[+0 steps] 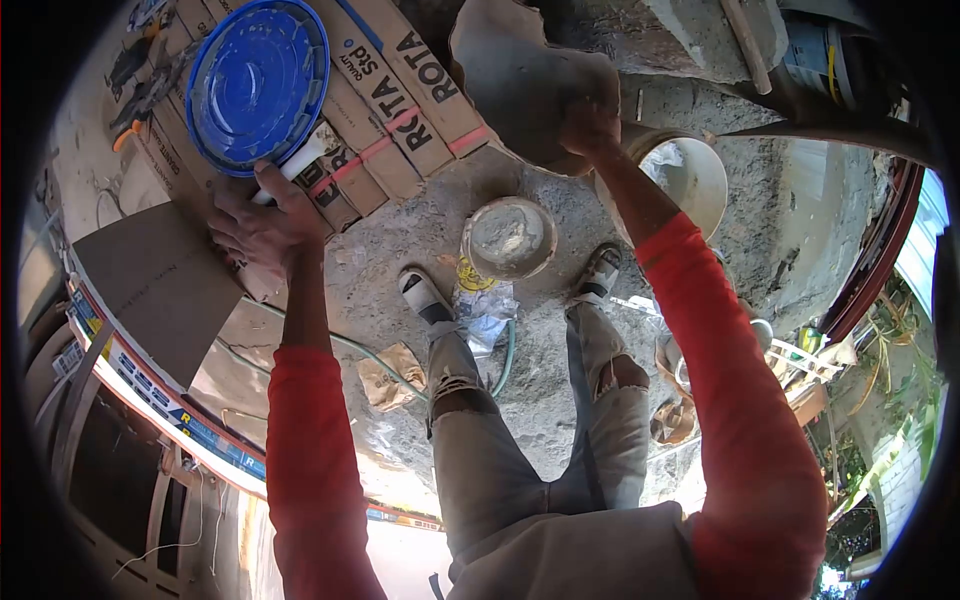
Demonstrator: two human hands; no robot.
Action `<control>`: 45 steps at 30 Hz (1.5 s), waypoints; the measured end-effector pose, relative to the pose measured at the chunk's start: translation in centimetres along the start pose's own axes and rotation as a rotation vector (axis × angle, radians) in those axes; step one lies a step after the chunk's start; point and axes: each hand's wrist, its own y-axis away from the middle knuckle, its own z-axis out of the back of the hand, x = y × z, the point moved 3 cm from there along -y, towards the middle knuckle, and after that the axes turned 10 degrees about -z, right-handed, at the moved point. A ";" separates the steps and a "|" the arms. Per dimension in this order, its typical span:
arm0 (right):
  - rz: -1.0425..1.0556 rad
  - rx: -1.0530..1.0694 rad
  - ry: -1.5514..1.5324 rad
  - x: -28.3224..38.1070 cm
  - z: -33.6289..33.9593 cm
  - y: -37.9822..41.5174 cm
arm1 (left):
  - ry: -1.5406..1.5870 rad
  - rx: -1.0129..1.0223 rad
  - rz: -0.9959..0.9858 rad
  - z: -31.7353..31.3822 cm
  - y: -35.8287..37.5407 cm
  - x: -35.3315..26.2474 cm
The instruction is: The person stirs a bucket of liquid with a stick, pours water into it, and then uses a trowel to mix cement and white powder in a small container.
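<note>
My left hand [265, 225] is closed around a white handle-like object [297, 168] with a dirty upper end. It is next to the lower edge of a round blue lid [258, 85], which lies over the cardboard boxes [400, 110]. My right hand [592, 128] grips the right part of a thin brown-grey sheet [500, 75] with ragged edges; its fingertips are hard to see. Below that sheet, a small round bucket [510, 238] with grey material stands on the ground. A larger pale bucket [710, 185] is partly behind my right forearm.
Concrete-crusted boards [690, 35] lie at the top right. A green hose [380, 358] and a torn paper piece [392, 378] lie on the ground left of my feet. A plastic bag [485, 310] is between my feet. A dark flat panel [155, 285] is at the left.
</note>
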 end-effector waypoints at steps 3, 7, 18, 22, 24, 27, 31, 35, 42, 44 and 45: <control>-0.049 0.027 -0.162 3.9 -1.3 -2.0 | 0.011 -0.046 -0.053 -0.2 -0.2 0.1; -0.161 0.058 -0.182 3.4 -1.1 0.9 | 0.024 -0.045 -0.028 0.2 -0.1 -0.3; -0.214 0.141 -0.490 2.4 -7.9 -3.6 | 0.034 -0.072 -0.087 -0.3 -0.1 -0.5; -0.160 0.215 -0.542 6.0 -7.5 -3.5 | 0.032 -0.065 -0.079 -0.3 -0.2 -0.9; -0.151 0.286 -0.559 8.7 -7.7 -4.5 | -0.008 -0.070 -0.101 0.3 -0.7 -0.1; -0.060 0.187 -0.554 6.9 -6.5 -3.2 | 0.041 -0.078 -0.112 0.1 -0.3 -0.6; 0.152 0.155 -0.530 5.6 -8.1 -6.4 | 0.076 -0.088 -0.127 0.0 -0.2 -0.4; 0.379 0.062 -0.522 4.3 -9.2 -4.7 | 0.041 -0.061 -0.076 0.1 -0.1 -0.4; 0.323 0.170 -1.036 0.7 -3.0 -1.3 | 0.022 -0.038 -0.045 0.1 -0.1 -0.2; 0.275 0.259 -1.180 -0.4 -1.8 0.2 | 0.023 -0.041 -0.056 0.2 -0.1 -0.4; 0.224 0.302 -1.202 -1.0 -1.0 1.0 | 0.026 -0.048 -0.046 0.1 -0.2 -0.3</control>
